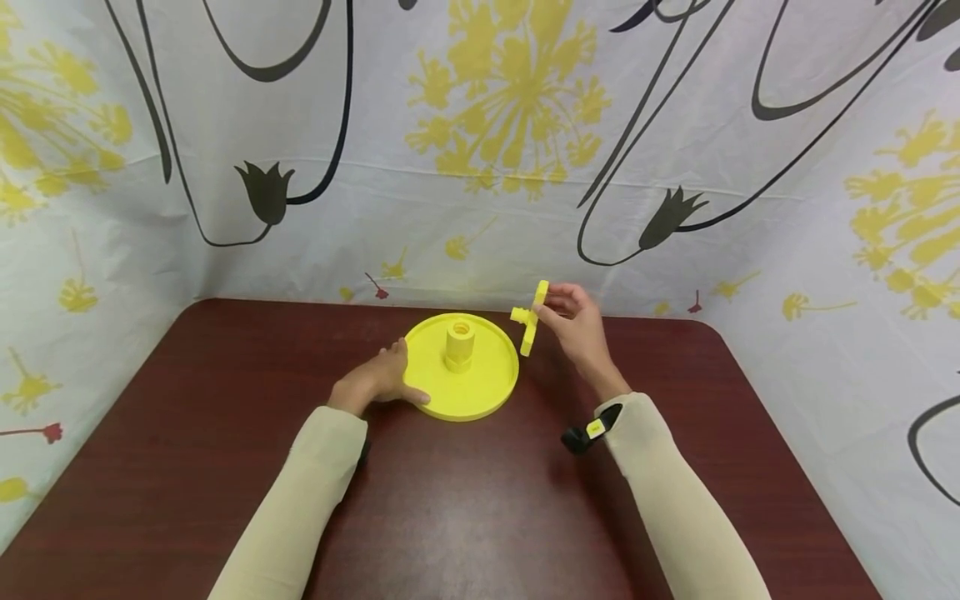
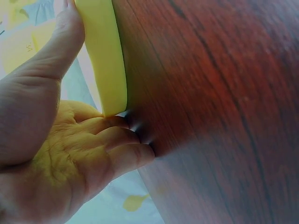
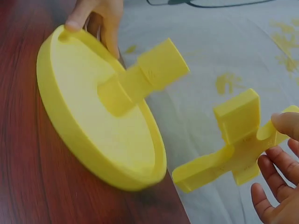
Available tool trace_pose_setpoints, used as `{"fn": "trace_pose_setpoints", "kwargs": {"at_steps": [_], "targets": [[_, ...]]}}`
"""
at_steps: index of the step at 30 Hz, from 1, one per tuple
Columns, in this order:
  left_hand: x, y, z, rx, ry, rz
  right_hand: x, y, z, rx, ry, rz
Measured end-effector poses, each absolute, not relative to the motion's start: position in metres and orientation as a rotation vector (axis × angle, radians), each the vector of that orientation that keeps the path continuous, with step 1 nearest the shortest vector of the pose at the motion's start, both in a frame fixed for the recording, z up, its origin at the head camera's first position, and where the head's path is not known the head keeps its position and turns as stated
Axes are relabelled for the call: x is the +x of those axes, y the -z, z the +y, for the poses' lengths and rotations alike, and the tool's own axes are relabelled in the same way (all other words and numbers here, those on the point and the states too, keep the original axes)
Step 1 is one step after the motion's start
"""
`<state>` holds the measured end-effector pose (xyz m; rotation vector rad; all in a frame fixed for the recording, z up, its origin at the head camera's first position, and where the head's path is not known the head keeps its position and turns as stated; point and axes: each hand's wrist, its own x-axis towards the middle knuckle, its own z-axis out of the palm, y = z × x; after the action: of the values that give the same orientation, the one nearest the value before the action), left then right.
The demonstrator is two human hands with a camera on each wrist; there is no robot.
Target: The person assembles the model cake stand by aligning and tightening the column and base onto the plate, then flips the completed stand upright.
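A round yellow tray-like base (image 1: 480,387) with a raised rim lies on the table. From its middle rises a yellow post (image 1: 460,343) with a hole in its top. On the base's left side, my left hand (image 1: 382,372) holds the rim, thumb over the edge and fingers along the outside. To the right, my right hand (image 1: 581,329) pinches one arm of a yellow cross-shaped piece (image 3: 243,154) between thumb and fingers. That piece is held up in the air, apart from the post, its short stub (image 1: 519,315) pointing left.
The dark red wooden table (image 1: 465,517) ends just behind the base. A white cloth (image 1: 360,250) with yellow and dark flower prints hangs behind it and along both sides. A black strap (image 1: 592,429) sits at the right wrist.
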<state>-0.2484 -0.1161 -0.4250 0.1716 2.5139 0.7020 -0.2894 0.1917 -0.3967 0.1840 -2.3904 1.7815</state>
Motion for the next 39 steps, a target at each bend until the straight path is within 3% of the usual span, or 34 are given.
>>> {"fn": "trace_pose_setpoints", "kwargs": {"at_steps": [18, 39], "targets": [[-0.249, 0.427, -0.115, 0.186, -0.685, 2.503, -0.284, 0.392, 0.131, 0.559, -1.710, -2.333], [-0.252, 0.428, -0.117, 0.189, -0.668, 2.513, -0.281, 0.389, 0.114, 0.722, -1.518, -2.519]]}}
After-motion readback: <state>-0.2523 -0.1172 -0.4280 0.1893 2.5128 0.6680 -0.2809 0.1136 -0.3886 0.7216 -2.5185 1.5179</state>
